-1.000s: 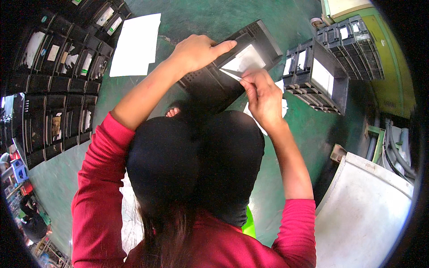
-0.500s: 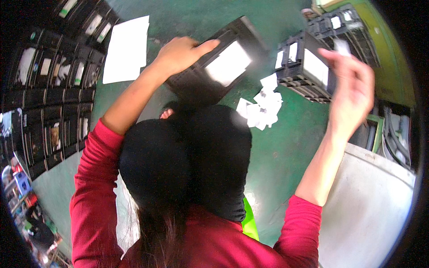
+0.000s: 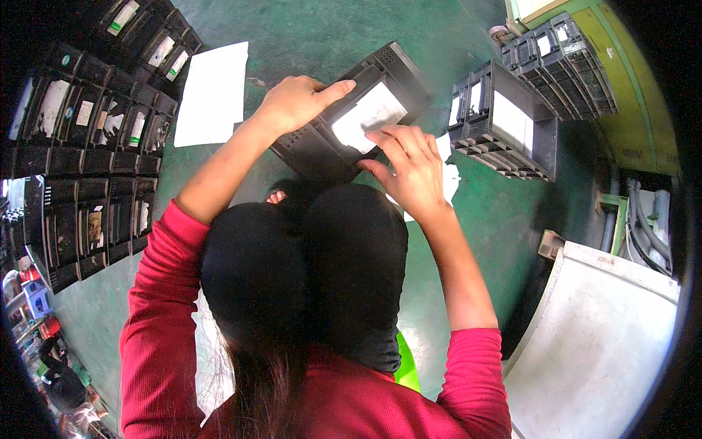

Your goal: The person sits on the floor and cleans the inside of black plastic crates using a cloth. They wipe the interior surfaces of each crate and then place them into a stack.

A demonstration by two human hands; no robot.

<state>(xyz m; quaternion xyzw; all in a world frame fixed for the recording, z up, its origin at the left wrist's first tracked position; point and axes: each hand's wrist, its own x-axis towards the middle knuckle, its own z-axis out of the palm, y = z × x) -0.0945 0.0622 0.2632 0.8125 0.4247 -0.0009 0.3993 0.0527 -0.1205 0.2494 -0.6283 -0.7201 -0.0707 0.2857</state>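
Observation:
A black plastic crate (image 3: 325,143) rests tilted across my knees, its side with a white label (image 3: 368,115) facing up. My left hand (image 3: 296,100) grips the crate's upper edge, thumb stretched along it. The fingertips of my right hand (image 3: 409,164) press on the label's lower right corner. My black-clad knees hide the crate's lower part.
Rows of black crates (image 3: 88,139) line the left side on the green floor (image 3: 307,29). A white sheet (image 3: 212,95) lies beyond my left arm. More stacked black crates (image 3: 512,117) stand at the right, torn white scraps (image 3: 447,172) beside them. A pale curved panel (image 3: 607,344) fills the lower right.
My right hand swung out to the right away from the crate, then came back down onto the label. My left hand kept its hold on the crate.

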